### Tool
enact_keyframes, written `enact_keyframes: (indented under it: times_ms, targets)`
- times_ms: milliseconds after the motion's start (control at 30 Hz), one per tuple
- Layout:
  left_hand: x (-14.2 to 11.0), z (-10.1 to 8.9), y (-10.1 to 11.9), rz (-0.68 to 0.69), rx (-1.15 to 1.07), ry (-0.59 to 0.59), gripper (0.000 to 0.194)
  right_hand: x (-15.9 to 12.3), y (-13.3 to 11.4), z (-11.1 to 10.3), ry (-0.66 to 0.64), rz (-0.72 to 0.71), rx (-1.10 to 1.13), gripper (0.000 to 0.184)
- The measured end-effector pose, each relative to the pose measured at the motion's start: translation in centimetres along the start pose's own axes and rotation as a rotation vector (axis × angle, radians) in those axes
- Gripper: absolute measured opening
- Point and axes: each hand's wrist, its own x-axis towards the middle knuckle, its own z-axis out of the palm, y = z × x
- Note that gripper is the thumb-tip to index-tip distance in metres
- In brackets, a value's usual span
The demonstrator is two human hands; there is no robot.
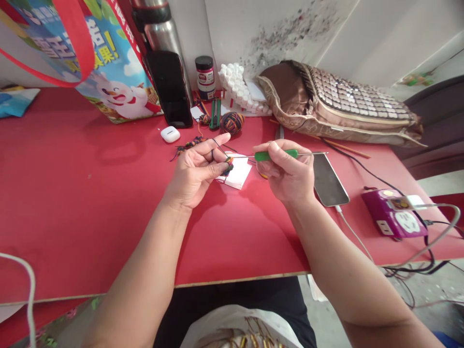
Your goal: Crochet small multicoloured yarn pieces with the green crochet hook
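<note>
From where I stand, some bits are hard to see. The hook [266, 156] has a thin tip that gets lost by the knit [228, 166], so I cannot tell if it is inside a loop. Fingers cover part of the knit and part of the green handle. The left hand [197, 169] hides some of the card [241, 174] on the tabletop [108, 217], and a bright strip [192, 143] left of the card is partly hidden too. The bag [119, 92], past the card and to the left, is cut off at the top.

The knit sits by the card's left side, pinched by the left thumb and fingers. One left finger sticks out with dark yarn over it. The right hand [290, 171], right of the card, pinches the green handle between thumb and fingers. The hook lies long from side to side, almost flat. One end points left at the knit, and the other pokes out past the right hand. A yarn ball [232, 123] sits beyond the card.
</note>
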Motion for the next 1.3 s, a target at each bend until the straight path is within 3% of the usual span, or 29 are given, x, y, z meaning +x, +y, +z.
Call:
enact_keyframes:
  times_ms: [500, 767, 1033, 1300]
  targets:
    - [0.2, -0.1, -0.4, -0.057, -0.068, -0.047, 0.051, 0.3, 0.2, 0.0, -0.069, 0.125, 0.169, 0.025]
    - [0.1, 0.8, -1.4, 0.085, 0.023, 0.076, 0.051, -0.7, 1.7, 1.8, -0.085, 0.283, 0.374, 0.018]
    - [0.0, 1.2, -1.9, 0.298, 0.127, 0.133, 0.045, -0.9, 1.9, 1.6, -0.117, 0.202, 0.315, 0.021]
    - [0.1, 0.2, -2.0, 0.248, 0.075, 0.032, 0.049, -1.1, 1.4, 1.6, -0.156, 0.130, 0.240, 0.023]
